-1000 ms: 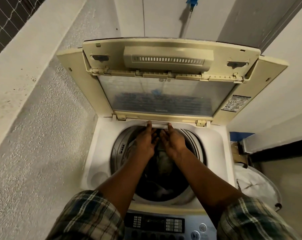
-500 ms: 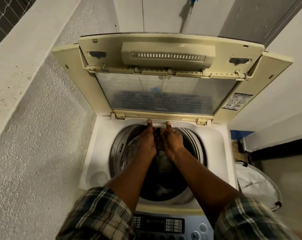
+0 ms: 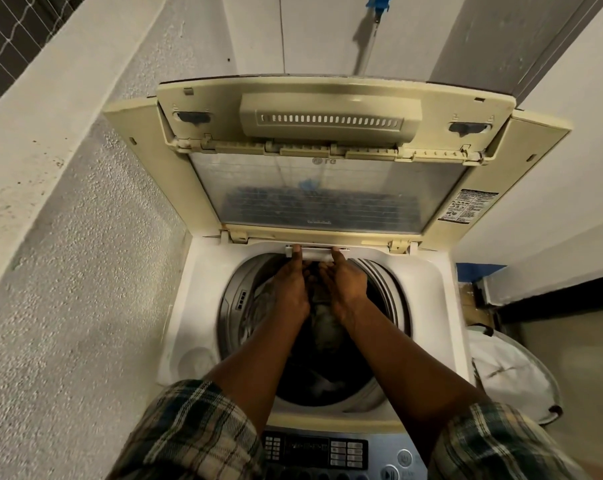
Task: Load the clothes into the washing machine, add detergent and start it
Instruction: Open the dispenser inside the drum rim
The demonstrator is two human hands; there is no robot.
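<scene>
Dim, warm yellowish indoor light is seen, brightest on the raised lid (image 3: 331, 109), while the drum (image 3: 314, 341) is lost in deep shadow. Straight wall edges are bowed by wide-angle distortion, and the plaid sleeves (image 3: 189, 434) at the bottom are softly blurred.

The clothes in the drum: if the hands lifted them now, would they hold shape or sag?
The clothes lie crumpled in folds, so they would likely sag and drape. They look dry, so probably light. Loosely tangled pieces might drag along.
</scene>
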